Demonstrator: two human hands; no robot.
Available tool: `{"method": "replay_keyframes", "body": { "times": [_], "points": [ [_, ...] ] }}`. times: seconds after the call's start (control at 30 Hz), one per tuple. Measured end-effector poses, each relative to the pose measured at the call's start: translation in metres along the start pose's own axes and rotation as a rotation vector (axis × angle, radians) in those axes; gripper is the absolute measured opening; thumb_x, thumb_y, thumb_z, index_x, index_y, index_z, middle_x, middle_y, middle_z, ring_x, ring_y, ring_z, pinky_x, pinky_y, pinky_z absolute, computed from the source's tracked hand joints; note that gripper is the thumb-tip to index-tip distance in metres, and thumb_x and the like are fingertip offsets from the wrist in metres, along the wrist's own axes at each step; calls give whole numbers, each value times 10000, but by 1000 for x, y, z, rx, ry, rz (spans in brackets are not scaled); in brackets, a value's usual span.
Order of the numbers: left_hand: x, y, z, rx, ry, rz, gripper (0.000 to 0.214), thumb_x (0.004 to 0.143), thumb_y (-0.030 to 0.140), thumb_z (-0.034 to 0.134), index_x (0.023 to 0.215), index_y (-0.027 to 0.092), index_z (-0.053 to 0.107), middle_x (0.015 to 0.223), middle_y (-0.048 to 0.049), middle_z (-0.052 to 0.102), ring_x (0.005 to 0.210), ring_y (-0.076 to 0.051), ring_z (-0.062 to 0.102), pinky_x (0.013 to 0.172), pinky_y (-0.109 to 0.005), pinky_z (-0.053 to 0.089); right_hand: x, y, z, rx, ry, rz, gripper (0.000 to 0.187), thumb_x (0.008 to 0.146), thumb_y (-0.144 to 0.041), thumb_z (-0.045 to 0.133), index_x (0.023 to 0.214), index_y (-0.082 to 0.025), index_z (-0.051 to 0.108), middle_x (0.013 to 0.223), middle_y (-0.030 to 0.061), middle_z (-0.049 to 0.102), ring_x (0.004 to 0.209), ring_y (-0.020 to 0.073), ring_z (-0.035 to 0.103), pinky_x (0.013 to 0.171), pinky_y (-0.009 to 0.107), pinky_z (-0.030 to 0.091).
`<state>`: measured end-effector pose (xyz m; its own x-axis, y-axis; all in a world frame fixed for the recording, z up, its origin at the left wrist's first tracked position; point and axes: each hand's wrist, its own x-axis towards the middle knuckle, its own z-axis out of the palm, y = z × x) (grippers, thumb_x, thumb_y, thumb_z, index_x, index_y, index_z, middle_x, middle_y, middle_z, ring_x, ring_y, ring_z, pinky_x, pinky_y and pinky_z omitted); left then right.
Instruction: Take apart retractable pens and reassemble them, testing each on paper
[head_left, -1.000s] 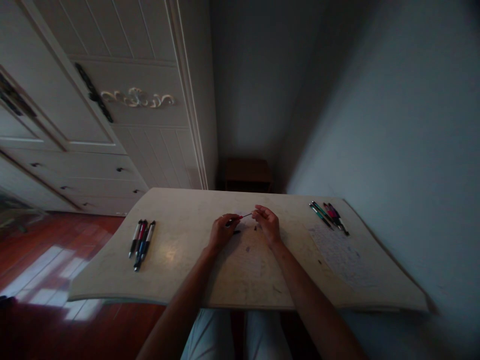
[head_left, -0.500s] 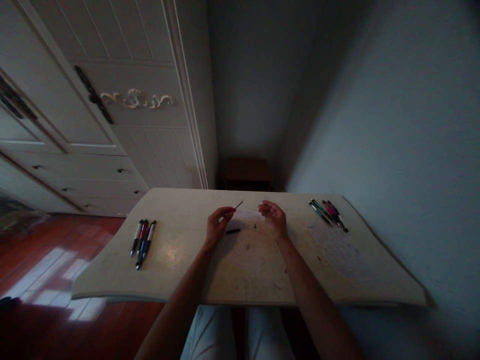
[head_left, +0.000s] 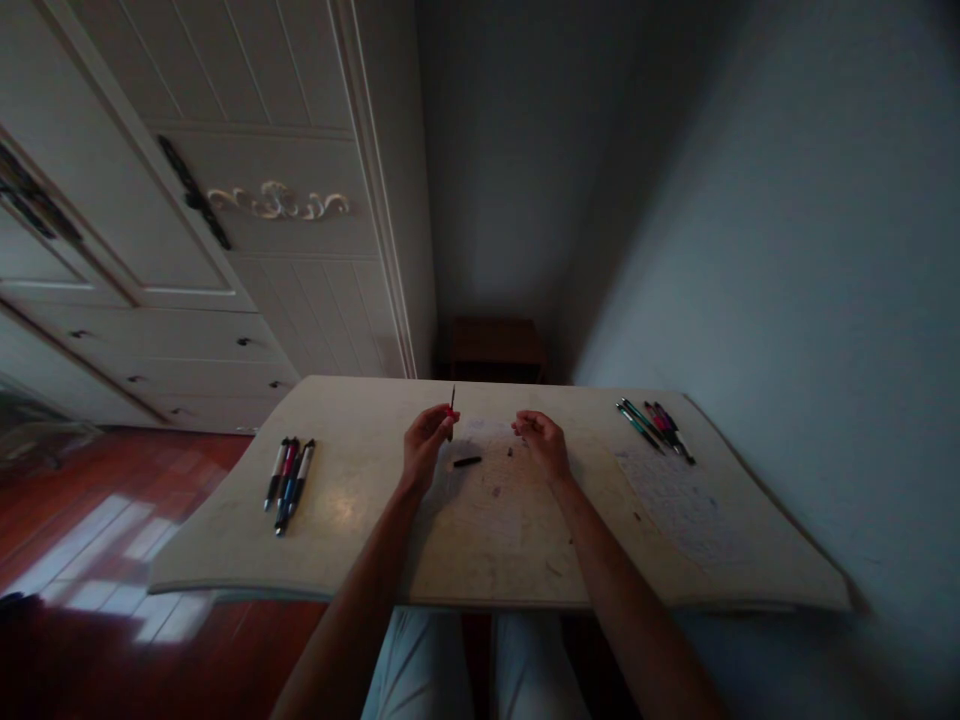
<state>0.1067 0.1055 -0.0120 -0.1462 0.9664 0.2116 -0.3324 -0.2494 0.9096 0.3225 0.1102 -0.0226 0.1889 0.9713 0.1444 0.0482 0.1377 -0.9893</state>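
Note:
My left hand [head_left: 424,446] is closed in a pinch around a pen part [head_left: 451,411] with a red section and a thin dark refill tip standing upright above the fingers. My right hand [head_left: 545,446] hovers across from it, thumb and fingers drawn together; whatever they hold, if anything, is too small to make out. Between the hands, nearer the left one, lies a short black pen barrel [head_left: 467,462]. A tiny dark piece [head_left: 510,452] rests just left of my right hand. Faintly marked paper [head_left: 499,510] lies under this area.
Several assembled pens [head_left: 289,482] lie grouped at the left of the white table [head_left: 360,560]. Another group of pens [head_left: 654,430] lies at the right, above a scribbled paper [head_left: 682,505]. A white cabinet [head_left: 315,300] stands at the left, a wall [head_left: 787,250] at the right.
My left hand has shifted slightly left and turned the pen part from slanting right to upright. My right hand has lowered a little, and its fingers have curled closer together.

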Motion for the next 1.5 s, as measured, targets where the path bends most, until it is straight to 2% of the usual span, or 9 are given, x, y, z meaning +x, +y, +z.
{"method": "replay_keyframes", "body": {
  "times": [0.17,0.3,0.5,0.67,0.73,0.83,0.93,1.07,1.5],
  "points": [
    [-1,2,2,-20,10,6,373,730,373,765,1024,168,663,958,-86,714,902,-194,665,681,-260,476,-13,0,10,-275,-136,-244,287,817,-386,632,1016,-185,681,902,75,710,806,200,650,763,347,521],
    [-4,4,6,1,-8,-7,381,726,375,765,1025,165,659,940,-86,718,885,-197,670,673,-262,474,-24,-2,18,-484,-320,-510,262,837,-355,665,1053,-212,700,1041,96,685,1004,233,612,915,402,475],
    [-5,0,10,135,-76,1,339,755,369,733,1023,172,668,933,-82,728,859,-192,671,686,-278,491,-30,4,23,-747,-438,-634,193,810,-327,717,986,-250,741,1201,107,627,1128,281,550,971,473,410],
    [-3,-8,4,527,-82,188,165,816,298,649,934,199,709,941,-61,733,870,-197,669,748,-311,514,-26,0,20,-752,-411,-650,68,845,-246,672,887,-229,723,1165,89,657,1105,274,567,942,455,410],
    [-4,-10,1,660,-131,274,142,833,242,619,936,217,714,933,-49,735,855,-192,672,764,-318,515,-21,-6,14,-706,-319,-606,91,878,-249,620,900,-224,705,1101,86,683,1063,261,591,926,434,418],
    [-4,-9,-1,795,-171,375,163,849,180,590,936,231,717,923,-42,738,854,-188,674,806,-331,503,-12,-12,0,-598,-101,-452,162,907,-297,551,953,-208,679,941,76,704,909,240,634,840,386,462],
    [-4,-7,-2,903,-138,414,184,866,152,564,935,232,715,943,-41,739,893,-196,669,853,-354,474,-6,-14,-12,-489,-25,-368,202,897,-343,538,952,-200,669,893,60,701,838,223,644,778,343,486],
    [-4,-6,-3,987,-121,433,185,870,151,568,927,241,719,949,-38,736,915,-204,657,901,-380,428,-4,-14,-15,-447,-31,-409,201,885,-332,538,937,-201,682,929,71,699,886,222,643,809,345,492],
    [-5,-8,-1,949,-178,449,178,851,153,600,901,258,734,925,-42,734,890,-220,644,883,-386,384,-2,-9,-15,-476,-82,-459,188,881,-254,523,933,-207,698,943,83,685,910,229,633,850,370,490]
  ]
}}
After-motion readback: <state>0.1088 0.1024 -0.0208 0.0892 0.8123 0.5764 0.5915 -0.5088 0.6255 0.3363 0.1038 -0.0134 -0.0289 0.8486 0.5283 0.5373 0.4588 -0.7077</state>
